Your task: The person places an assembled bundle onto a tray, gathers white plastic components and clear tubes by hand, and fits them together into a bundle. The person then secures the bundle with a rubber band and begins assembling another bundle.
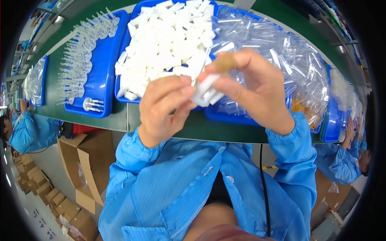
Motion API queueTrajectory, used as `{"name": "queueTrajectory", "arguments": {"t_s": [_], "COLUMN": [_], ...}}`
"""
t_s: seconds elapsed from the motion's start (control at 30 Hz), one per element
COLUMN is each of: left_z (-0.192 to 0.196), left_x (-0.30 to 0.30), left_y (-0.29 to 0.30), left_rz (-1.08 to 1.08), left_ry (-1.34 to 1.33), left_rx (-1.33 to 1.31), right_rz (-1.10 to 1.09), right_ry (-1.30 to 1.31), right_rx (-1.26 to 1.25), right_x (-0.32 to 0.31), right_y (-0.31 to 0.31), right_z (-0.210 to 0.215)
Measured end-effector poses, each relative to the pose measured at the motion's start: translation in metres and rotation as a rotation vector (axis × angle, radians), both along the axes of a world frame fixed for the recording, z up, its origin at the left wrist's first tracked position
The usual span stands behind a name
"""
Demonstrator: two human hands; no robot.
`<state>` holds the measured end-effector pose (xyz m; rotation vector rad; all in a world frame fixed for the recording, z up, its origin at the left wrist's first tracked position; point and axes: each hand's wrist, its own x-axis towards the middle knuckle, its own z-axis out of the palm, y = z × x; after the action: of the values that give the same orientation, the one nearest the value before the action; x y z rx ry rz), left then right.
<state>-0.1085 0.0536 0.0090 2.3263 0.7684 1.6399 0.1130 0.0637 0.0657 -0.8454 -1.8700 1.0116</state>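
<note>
Both hands meet in front of me above the bench edge, holding a small part. My left hand point(167, 106) pinches one side of a white and translucent plastic piece point(204, 96) between thumb and fingers. My right hand point(259, 86) grips a white block point(208, 83) between thumb and forefinger, pressed against that piece. A tan wrap covers part of my right forefinger. How the two parts join is hidden by the fingers and slightly blurred. Just beyond the hands, a blue tray point(119, 89) is heaped with similar white blocks point(165, 44).
At left, a blue tray point(97, 76) carries rows of clear round pieces with prongs. Clear plastic tubes or sleeves point(265, 44) fill trays at right, near small orange parts point(298, 105). Co-workers in blue point(34, 130) sit on both sides. An open carton point(90, 164) stands lower left.
</note>
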Motion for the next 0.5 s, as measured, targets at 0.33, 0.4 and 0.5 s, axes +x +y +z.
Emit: {"name": "queueTrajectory", "arguments": {"t_s": [0.33, 0.4, 0.5], "left_z": [0.001, -0.006, -0.018], "left_x": [-0.059, -0.064, -0.069], "left_y": [-0.012, -0.016, -0.017], "left_rz": [0.118, 0.263, 0.364], "left_ry": [-0.1, -0.149, -0.062], "left_rx": [-0.217, -0.199, -0.189], "right_rz": [-0.019, -0.084, 0.073], "right_ry": [0.014, -0.289, -0.563], "right_rx": [0.175, 0.199, 0.302], "right_x": [-0.042, -0.04, -0.052], "right_y": [0.023, 0.014, -0.005], "right_z": [-0.011, -0.023, -0.031]}}
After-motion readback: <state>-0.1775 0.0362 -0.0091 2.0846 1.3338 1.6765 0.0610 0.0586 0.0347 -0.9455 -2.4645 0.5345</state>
